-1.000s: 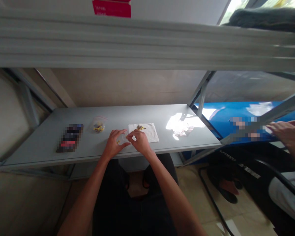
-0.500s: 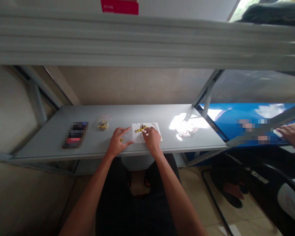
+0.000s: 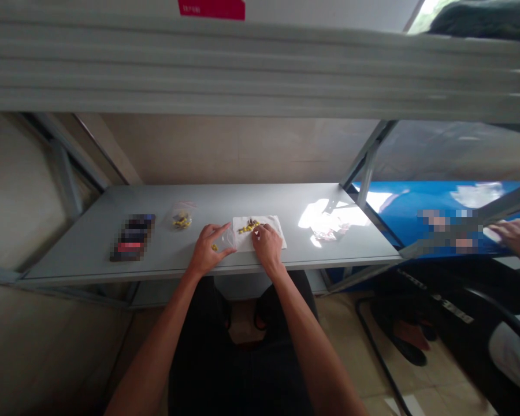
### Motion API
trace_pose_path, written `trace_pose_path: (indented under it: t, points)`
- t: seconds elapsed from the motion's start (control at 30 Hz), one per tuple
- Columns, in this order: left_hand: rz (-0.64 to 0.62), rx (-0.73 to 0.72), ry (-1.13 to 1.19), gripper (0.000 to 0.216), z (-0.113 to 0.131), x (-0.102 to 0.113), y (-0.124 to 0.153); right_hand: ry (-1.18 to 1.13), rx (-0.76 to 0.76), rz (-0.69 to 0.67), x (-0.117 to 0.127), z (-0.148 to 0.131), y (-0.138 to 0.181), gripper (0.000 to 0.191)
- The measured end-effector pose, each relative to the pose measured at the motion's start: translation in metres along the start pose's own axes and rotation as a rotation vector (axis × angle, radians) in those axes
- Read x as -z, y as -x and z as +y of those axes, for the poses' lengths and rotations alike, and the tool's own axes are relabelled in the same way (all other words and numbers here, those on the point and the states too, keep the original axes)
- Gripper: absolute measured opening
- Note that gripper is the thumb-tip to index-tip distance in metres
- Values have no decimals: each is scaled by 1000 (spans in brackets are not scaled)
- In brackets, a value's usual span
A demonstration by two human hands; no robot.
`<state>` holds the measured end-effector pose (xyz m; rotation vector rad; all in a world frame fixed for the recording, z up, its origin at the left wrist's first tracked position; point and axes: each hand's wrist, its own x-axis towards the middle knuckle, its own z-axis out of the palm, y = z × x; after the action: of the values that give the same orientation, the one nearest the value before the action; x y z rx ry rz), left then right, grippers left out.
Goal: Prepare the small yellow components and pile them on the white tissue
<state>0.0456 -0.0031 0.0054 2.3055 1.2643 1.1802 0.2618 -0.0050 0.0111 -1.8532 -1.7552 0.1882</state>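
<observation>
My left hand (image 3: 207, 249) holds a small clear plastic bag (image 3: 227, 239), its thumb and fingers spread along the bag's mouth. A few yellow pieces (image 3: 215, 247) show inside it. On a white cloth or paper (image 3: 275, 224) lies a small heap of yellow and dark brown pieces (image 3: 247, 227), too small to name. My right hand (image 3: 267, 242) is over the sheet at the heap's near right side, fingers pinched together. What they pinch, if anything, is hidden.
Another clear bag (image 3: 182, 218) with yellow and dark pieces lies left on the grey shelf (image 3: 91, 237), near a blurred dark object (image 3: 133, 238). Clear plastic (image 3: 329, 228) lies in sunlight on the right. A co-worker's hand (image 3: 517, 234) is beyond the frame post. An upper shelf (image 3: 260, 75) hangs overhead.
My right hand has shifted slightly down and left at the heap, its fingers drawn closer together. My left hand and the bag stay in place.
</observation>
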Motion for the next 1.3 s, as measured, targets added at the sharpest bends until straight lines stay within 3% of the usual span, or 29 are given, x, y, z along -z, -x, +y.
trace_pose_path:
  t: [0.1, 0.27, 0.33, 0.57, 0.73, 0.83, 0.93, 1.07, 1.3]
  points:
    - [0, -11, 2, 72, -1, 0, 0, -116, 8, 23, 2, -3, 1, 22]
    - [-12, -12, 21, 73, -1, 1, 0, -672, 120, 30, 0, -15, 10, 18]
    - [-9, -11, 31, 74, -2, 1, 0, -763, 147, -2, -4, -23, 13, 18]
    - [-11, 5, 78, 69, 0, 2, -1, -654, 214, -59, -7, -35, 15, 21]
    - [78, 59, 147, 68, 3, 6, -2, -703, 253, -121, -4, -45, 19, 22]
    - [110, 174, 266, 74, 9, 10, 0, -722, 191, -143, -2, -45, 16, 18]
    - [99, 343, 451, 59, 18, 12, 1, -815, 181, -165, 5, -37, 11, 17]
    - [76, 442, 581, 43, 27, 0, -4, -963, 219, -244, 15, -19, 3, 20]
    - [71, 420, 611, 41, 25, -28, -19, -983, 152, -294, 17, 0, -7, 32]
